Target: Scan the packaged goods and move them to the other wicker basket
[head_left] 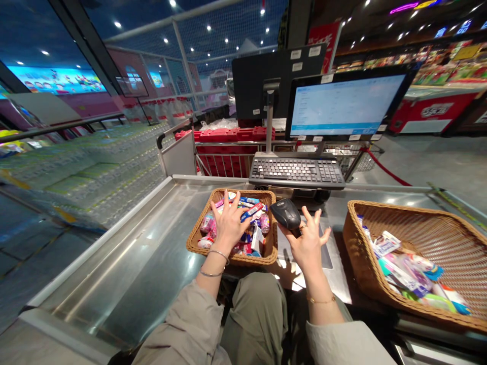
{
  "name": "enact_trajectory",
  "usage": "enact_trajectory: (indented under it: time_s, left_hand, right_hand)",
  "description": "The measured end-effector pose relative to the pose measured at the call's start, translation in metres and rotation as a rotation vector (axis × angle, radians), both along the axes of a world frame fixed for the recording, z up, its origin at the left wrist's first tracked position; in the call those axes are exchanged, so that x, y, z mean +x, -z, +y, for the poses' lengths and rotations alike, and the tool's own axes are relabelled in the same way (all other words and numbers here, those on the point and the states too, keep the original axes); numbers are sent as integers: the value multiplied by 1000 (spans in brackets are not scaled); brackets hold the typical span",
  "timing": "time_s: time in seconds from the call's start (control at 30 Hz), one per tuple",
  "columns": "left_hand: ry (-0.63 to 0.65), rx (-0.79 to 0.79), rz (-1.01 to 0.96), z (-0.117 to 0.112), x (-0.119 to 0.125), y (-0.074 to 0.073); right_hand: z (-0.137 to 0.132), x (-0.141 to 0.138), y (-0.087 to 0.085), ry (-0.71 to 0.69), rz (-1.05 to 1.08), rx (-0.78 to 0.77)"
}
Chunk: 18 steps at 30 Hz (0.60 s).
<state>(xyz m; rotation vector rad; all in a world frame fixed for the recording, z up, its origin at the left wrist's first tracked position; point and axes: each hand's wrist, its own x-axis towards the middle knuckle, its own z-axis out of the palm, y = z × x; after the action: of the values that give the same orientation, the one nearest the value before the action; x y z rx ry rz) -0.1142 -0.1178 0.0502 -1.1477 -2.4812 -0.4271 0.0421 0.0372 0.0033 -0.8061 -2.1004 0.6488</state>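
Observation:
My left hand (229,223) is over a small wicker basket (193,244) full of small packaged sweets. Its thumb and a finger pinch a slim blue-and-red packet (251,211), while the other fingers spread out. Pink wrapped pieces (207,223) and a white packet (257,238) lie in the basket near it. Right of the basket, my right hand (306,238) holds a black handheld barcode scanner (286,213) between thumb and finger, its other fingers raised and apart. The scanner's grip is partly hidden by the hand.
A larger wicker basket (352,243) with several packaged items stands on the right. Behind the hands are a keyboard (297,170) and a lit monitor (344,106). The metal counter (152,243) has a raised left edge. A shopping cart (224,162) stands beyond.

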Motion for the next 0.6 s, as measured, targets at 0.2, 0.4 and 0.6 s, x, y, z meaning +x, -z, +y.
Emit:
enact_trajectory:
  time_s: [0.2,0.4,0.6]
  left_hand:
    - [-47,18,0,6,-3,-2]
    - [-117,44,-24,15,1,-2]
    - [-120,104,-17,25,8,-2]
  right_hand:
    - [-3,1,-2,-1,-11,16]
    - [-7,2,-5,-22,2,20]
    - [-9,2,-5,-37,13,30]
